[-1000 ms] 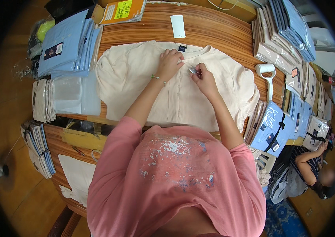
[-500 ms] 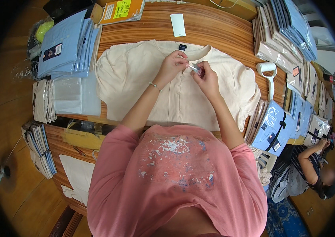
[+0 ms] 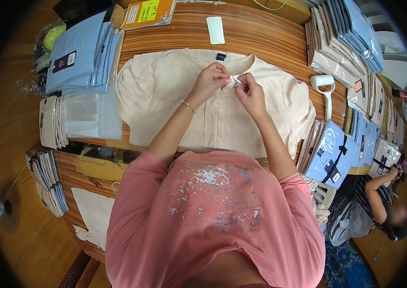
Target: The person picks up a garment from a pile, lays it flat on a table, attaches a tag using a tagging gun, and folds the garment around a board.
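In the head view, a cream garment (image 3: 165, 103) is lying spread across the wood-grained tabletop (image 3: 261, 29), filling the upper middle of the frame, its neckline facing the top edge and its buttoned front running down the centre. A dark neck label (image 3: 221, 56) is showing at the collar, and a white tag (image 3: 215, 30) is lying just above it. The left hand (image 3: 210, 80) is hovering over the front opening just below the neckline, its thumb and fingers bunching close together; whether they are pinching cloth or thread, I cannot tell. The right hand (image 3: 251, 93), just beside it, is holding a small shiny tool (image 3: 237, 82) between thumb and fingers, its tip pointing toward the left hand's fingertips. Right of the garment, a white-handled roller (image 3: 327, 98) is lying on the tabletop, and below that a packed blue garment (image 3: 329, 156) is leaning with a black ribbon around it. At upper left, blue packed garments (image 3: 74, 62) are sitting in a pile, with clear plastic sleeves (image 3: 86, 115) lying below them. An orange notebook (image 3: 136, 17) is resting near the top edge. At the lower right, a co-worker (image 3: 378, 199) is reaching toward a wrapped pale package (image 3: 384, 156).
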The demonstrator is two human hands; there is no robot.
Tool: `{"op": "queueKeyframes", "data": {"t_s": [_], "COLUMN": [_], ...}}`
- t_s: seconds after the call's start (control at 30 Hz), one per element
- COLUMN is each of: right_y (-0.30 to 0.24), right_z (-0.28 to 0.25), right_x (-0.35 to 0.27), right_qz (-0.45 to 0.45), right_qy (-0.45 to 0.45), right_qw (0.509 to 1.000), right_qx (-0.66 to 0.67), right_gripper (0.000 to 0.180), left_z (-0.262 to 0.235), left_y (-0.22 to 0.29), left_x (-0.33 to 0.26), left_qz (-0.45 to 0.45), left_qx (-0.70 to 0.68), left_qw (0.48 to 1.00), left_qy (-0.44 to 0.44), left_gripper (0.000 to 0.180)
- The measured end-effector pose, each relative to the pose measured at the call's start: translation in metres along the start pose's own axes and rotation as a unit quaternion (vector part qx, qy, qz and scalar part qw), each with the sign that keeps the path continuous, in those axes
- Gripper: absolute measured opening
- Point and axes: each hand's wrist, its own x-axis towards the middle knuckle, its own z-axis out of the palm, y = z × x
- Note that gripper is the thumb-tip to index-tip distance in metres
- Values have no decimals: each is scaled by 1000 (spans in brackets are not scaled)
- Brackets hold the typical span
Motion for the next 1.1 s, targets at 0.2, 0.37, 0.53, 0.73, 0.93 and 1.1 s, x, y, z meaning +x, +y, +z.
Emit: {"op": "queueKeyframes", "data": {"t_s": [0.2, 0.37, 0.53, 0.73, 0.93, 1.1], "right_y": [-4, 0, 17, 11, -9, 2], "right_z": [0, -3, -2, 10, 18, 26], "right_x": [1, 12, 18, 18, 18, 19], "right_qz": [22, 51, 79, 78, 67, 75], "right_qy": [12, -26, 63, 23, -67, -70], "right_qw": [1000, 997, 994, 997, 985, 982], "right_qx": [10, -58, -31, 10, 143, 159], "right_gripper": [17, 16, 11, 13, 12, 12], "left_z": [-1, -21, -55, -54, -45, -34], "left_y": [2, 5, 14, 10, 31, 35], "left_x": [-1, 5, 7, 9, -6, -19], "left_qz": [4, 62, 113, 89, 23, -60], "left_qx": [6, 89, 578, 574, 305, 202], "left_qw": [1000, 994, 807, 814, 952, 977], "left_qy": [2, -6, 43, 25, -20, -37], "left_gripper": [22, 22, 23, 16, 17, 18]}}
